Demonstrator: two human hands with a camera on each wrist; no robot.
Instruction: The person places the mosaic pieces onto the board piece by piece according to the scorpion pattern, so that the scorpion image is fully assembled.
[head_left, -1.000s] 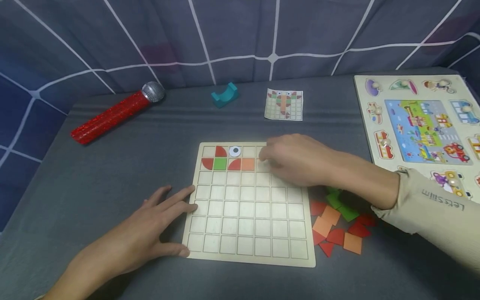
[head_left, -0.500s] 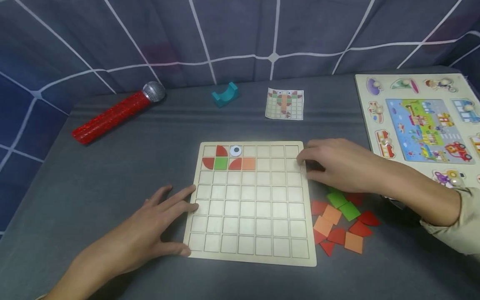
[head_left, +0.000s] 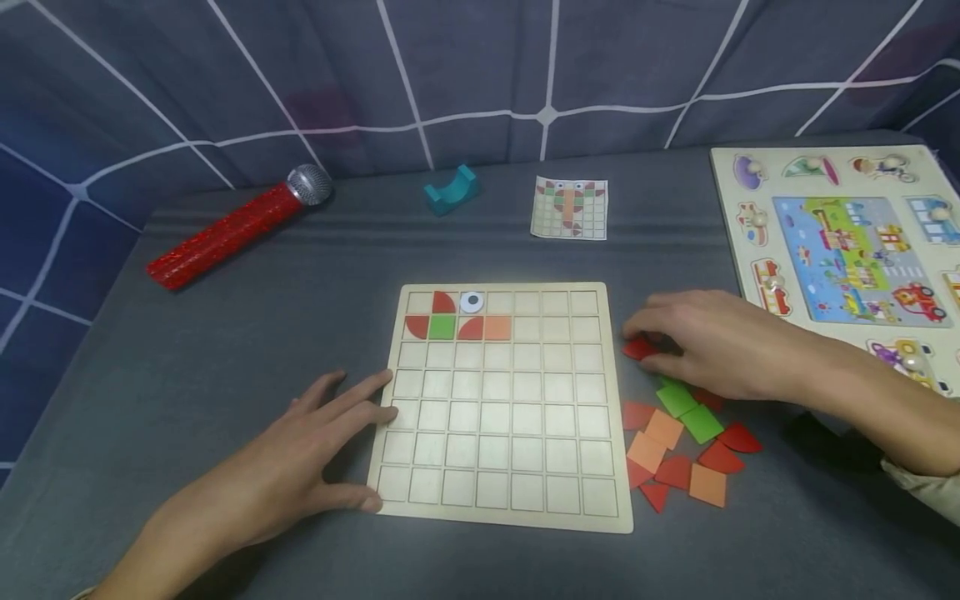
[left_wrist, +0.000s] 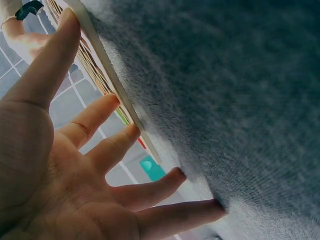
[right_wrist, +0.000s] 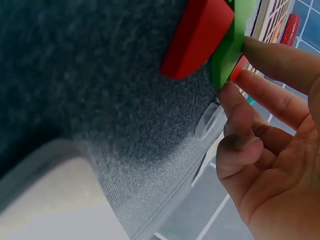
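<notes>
A pale wooden grid board (head_left: 497, 417) lies in the middle of the head view. In its upper left cells sit red quarter-circle tiles, a green square tile (head_left: 442, 327), an orange square tile (head_left: 498, 327) and a white eye disc (head_left: 472, 302). My left hand (head_left: 300, 458) rests spread at the board's left edge, thumb and some fingertips touching it. Right of the board, my right hand (head_left: 712, 343) has thumb and fingers around a red tile (head_left: 640, 347), which shows between the fingertips in the right wrist view. The tile's full outline is hidden.
Loose red, orange and green tiles (head_left: 702, 423) lie beside the board on the right. Behind it are a printed pattern card (head_left: 569, 208), a teal curved block (head_left: 452, 192) and a red microphone (head_left: 232, 233). A knobbed picture puzzle (head_left: 862, 258) lies far right.
My right hand has moved from the board's upper cells rightward, off the board, to the loose tiles, where a red tile now shows at its fingers. The left hand keeps its place.
</notes>
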